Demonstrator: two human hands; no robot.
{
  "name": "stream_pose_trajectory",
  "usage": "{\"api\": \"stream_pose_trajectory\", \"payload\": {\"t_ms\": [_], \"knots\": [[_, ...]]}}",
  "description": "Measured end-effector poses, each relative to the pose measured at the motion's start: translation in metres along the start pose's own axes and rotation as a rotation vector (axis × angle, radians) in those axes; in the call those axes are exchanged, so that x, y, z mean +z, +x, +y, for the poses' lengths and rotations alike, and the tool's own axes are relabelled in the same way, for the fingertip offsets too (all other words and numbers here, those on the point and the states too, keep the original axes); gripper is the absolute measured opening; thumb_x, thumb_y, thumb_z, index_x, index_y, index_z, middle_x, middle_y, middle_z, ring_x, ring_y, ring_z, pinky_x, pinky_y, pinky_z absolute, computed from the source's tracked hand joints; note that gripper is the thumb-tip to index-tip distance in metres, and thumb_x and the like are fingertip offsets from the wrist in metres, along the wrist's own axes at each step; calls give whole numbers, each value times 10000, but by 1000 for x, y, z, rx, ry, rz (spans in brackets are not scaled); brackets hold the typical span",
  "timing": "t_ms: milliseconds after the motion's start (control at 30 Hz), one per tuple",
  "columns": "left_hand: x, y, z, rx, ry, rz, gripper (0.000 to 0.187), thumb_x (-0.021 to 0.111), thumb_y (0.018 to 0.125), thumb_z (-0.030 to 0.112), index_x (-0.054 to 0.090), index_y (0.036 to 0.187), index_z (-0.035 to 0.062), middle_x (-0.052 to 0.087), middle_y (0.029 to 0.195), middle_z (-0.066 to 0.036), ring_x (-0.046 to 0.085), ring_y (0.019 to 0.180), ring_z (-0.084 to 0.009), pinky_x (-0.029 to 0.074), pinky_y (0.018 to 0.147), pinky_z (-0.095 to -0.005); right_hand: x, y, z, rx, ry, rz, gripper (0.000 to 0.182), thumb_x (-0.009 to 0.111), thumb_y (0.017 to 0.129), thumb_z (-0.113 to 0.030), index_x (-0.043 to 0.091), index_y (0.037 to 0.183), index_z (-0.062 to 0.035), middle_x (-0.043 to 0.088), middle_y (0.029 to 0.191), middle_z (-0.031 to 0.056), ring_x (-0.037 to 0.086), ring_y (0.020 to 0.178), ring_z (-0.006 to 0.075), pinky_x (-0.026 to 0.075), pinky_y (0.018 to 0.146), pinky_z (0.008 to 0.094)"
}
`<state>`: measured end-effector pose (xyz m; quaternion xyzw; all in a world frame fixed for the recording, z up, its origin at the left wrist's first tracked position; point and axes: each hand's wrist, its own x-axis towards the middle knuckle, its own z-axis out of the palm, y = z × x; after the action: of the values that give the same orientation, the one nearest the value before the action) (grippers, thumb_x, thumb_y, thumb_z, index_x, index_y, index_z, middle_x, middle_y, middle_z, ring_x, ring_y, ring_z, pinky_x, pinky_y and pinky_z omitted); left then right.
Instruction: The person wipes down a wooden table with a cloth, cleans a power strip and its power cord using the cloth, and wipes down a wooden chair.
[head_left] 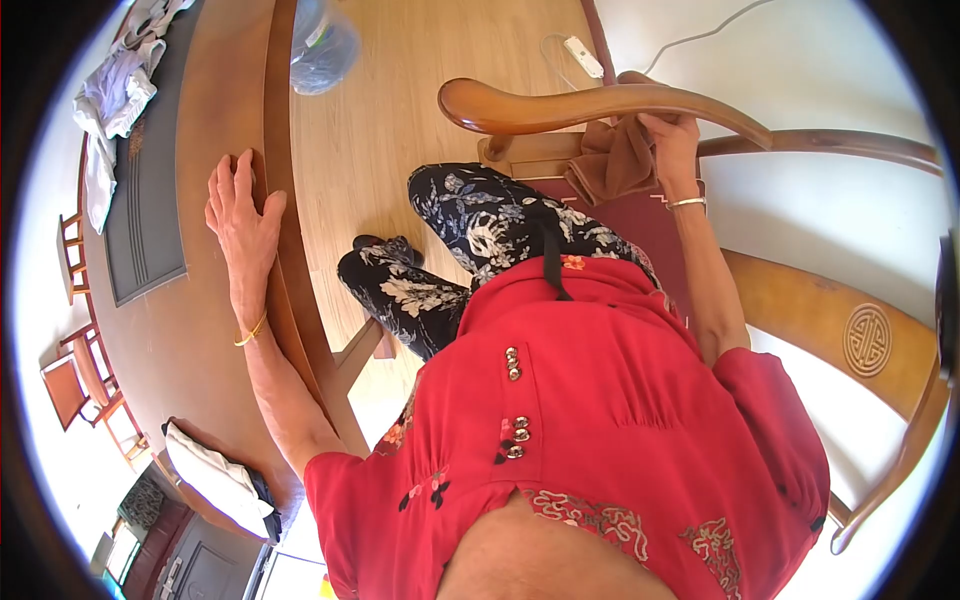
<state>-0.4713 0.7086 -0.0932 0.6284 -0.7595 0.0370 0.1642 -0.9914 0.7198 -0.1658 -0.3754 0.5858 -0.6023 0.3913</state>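
Observation:
My left hand (pixel 243 212) lies on the edge of the wooden table (pixel 215 330) with its fingers spread, holding nothing. A yellow bangle (pixel 252 333) is on that wrist. My right hand (pixel 672 150) is closed on a brown cloth (pixel 612 165), which bunches up against the wooden chair beneath its curved armrest (pixel 560 108). Part of the cloth and some of my right fingers are hidden behind that armrest. A dark red seat (pixel 655 235) shows beside my right forearm.
White cloth (pixel 120 85) lies at the table's far end, and a folded white cloth (pixel 215 475) at its near end. A chair back with a carved round emblem (pixel 868 340) stands on the right. A power strip (pixel 584 57) and a plastic bag (pixel 325 50) are near the floor.

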Motion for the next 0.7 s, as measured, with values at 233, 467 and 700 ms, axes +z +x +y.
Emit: {"api": "stream_pose_trajectory", "payload": {"t_ms": [233, 467, 700], "knots": [[-1, 0, 0, -4, 12, -11, 581, 583, 769, 187, 437, 1323, 90, 366, 1388, -165, 315, 1303, -306, 214, 1061, -464, 9, 5, 47, 180, -95, 88, 426, 583, 713, 133, 477, 1122, 88, 621, 968, 175, 656, 763, 217, 526, 532, 217], [-1, -1, 1, 15, -10, 18, 579, 585, 749, 168, 450, 1306, 85, 384, 1366, -158, 338, 1282, -300, 221, 1049, -470, 0, 4, 77, 277, -534, -21, 468, 554, 720, 101, 521, 1182, 33, 631, 960, 148, 654, 749, 200, 542, 530, 246], [1, -2, -2, 16, -10, 12, 585, 590, 756, 179, 445, 1316, 91, 378, 1374, -159, 333, 1287, -297, 217, 1049, -470, -63, -23, 37, 184, -253, 372, 255, 530, 778, 49, 562, 1031, 67, 596, 974, 164, 619, 807, 229, 585, 574, 292]]}}
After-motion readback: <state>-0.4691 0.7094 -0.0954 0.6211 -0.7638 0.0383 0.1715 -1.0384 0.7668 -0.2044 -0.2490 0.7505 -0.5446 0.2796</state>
